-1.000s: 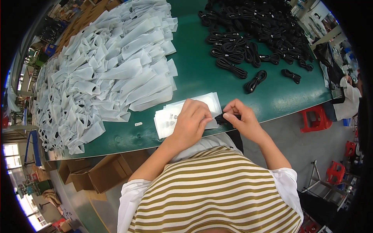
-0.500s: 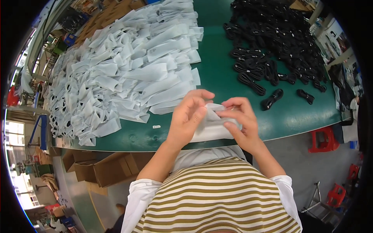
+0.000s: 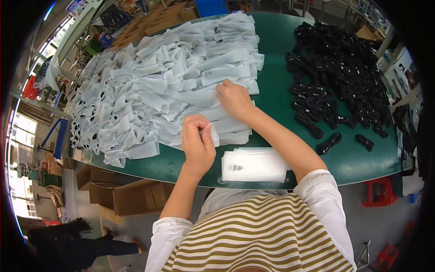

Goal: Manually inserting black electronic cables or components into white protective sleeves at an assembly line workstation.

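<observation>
My left hand (image 3: 198,140) is closed, thumb against fingers, on a frosted bag (image 3: 214,137) whose whitish edge shows beside the thumb. My right hand (image 3: 236,102) reaches over the right part of a wide pile of frosted bags (image 3: 190,79). Its fingers are curled and pressed down at a bag there; what lies between the fingertips is hidden. Dark contents show through the ends of many bags on the pile's left. Below my right forearm, a flat stack of white bags (image 3: 260,167) with small dark print lies near the table's front edge.
On the right of the green table (image 3: 276,104) is a heap of bundled black cables (image 3: 337,68), with two bundles lying apart. Open cardboard boxes (image 3: 140,198) stand below the front edge. A red stool (image 3: 379,192) is at right; a person in dark clothes (image 3: 86,245) is at lower left.
My hands have parted from the bag they were working at over the white stack. The right has swung up and left to the pile; the left has shifted left. The white stack is now uncovered.
</observation>
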`<state>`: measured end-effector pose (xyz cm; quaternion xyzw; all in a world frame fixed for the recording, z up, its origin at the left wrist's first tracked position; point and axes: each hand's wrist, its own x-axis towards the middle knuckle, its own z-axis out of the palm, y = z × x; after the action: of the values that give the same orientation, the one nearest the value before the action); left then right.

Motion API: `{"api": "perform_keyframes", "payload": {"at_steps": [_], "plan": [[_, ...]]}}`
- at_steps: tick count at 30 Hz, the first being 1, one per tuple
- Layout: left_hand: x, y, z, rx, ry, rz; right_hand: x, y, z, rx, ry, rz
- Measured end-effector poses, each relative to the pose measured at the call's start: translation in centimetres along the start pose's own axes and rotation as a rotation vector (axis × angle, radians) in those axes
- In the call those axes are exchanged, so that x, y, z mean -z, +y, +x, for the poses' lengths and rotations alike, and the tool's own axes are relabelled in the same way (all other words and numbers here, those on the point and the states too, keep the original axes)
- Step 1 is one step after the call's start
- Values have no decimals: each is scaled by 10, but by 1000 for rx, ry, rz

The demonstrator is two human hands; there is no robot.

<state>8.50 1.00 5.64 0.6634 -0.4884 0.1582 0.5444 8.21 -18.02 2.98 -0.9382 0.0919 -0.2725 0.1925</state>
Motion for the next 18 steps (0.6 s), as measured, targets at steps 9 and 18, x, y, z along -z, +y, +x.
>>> {"api": "perform_keyframes", "payload": {"at_steps": [9,18], "plan": [[-50,-41,51,-84,52,116,23,39,5,-95,275,292],[-45,-19,22,-78,-188,118,154,79,-163,-306,-71,-529]]}}
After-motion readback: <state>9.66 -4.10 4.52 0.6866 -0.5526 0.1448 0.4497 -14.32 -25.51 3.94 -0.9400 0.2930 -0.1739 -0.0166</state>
